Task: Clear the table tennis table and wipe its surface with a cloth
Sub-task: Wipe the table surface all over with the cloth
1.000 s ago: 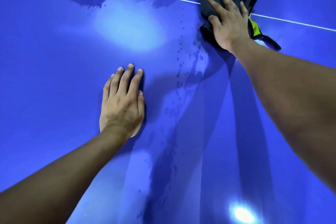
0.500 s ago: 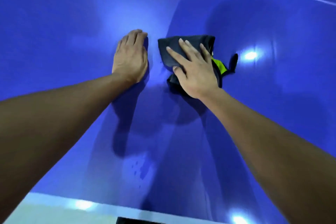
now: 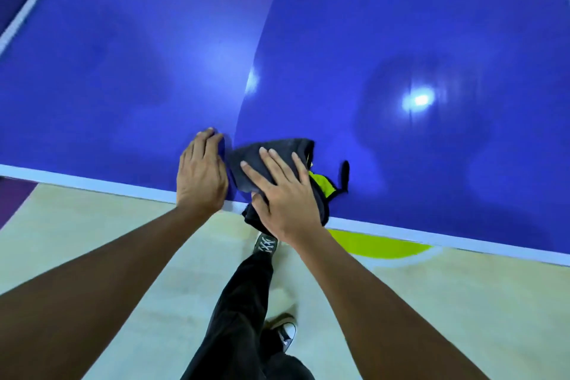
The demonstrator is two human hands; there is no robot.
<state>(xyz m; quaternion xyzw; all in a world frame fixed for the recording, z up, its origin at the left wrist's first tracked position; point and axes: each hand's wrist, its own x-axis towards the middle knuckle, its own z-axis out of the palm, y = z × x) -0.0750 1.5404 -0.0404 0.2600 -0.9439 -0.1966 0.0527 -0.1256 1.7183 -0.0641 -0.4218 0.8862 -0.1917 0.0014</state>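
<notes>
R hand (image 3: 285, 194) flat on cloth (image 3: 271, 151); L hand (image 3: 200, 176) flat on table (image 3: 123, 71).

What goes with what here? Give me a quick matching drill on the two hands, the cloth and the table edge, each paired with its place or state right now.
Things:
1. left hand
2. right hand
3. cloth
4. table edge

States:
A. white strip running along the near side of the blue top
B. flat on the bare blue surface, holding nothing
C. dark, with a yellow-green patch, partly hanging over the near edge
D. pressed palm-down on top of the cloth

Pairs: 1-B, 2-D, 3-C, 4-A
</notes>
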